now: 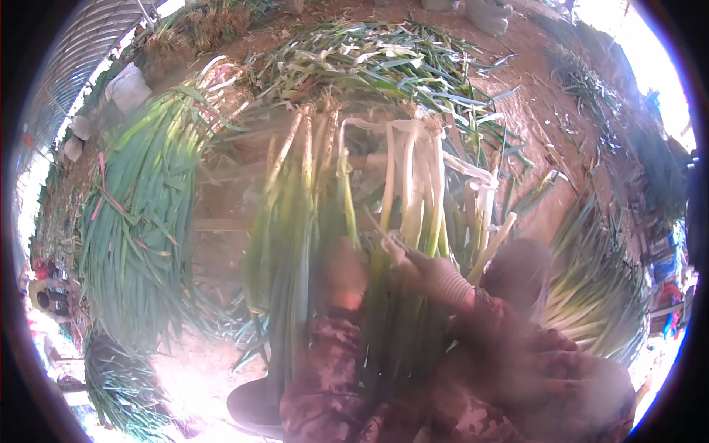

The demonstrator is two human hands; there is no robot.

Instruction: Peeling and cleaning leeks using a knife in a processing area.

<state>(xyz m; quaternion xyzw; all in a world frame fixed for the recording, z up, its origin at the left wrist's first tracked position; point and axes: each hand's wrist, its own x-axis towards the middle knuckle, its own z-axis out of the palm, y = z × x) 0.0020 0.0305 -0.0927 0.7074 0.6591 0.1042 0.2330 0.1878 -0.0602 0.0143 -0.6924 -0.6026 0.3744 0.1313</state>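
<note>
Long green onions with pale stems (306, 159) and roots lie in front of me, their green leaves running back toward my lap. My left hand (343, 267) is over these leaves, its fingers smeared by blur. Just to its right, my right hand (427, 270) is closed, with a thin pale strip (385, 235) sticking out at its fingertips; what that strip is I cannot make out. Beyond the right hand stands a group of cleaner white-stemmed green onions (413, 166). A striped cuff (452, 286) circles my right wrist. Both sleeves are camouflage-patterned.
A big tied bundle of green onions (140, 214) lies at left, with a pink tie (111, 193). Beyond the stems spreads a heap of stripped leaves (384, 63). More green onions (598, 295) lie at right. A white sack (128, 88) sits far left on the soil.
</note>
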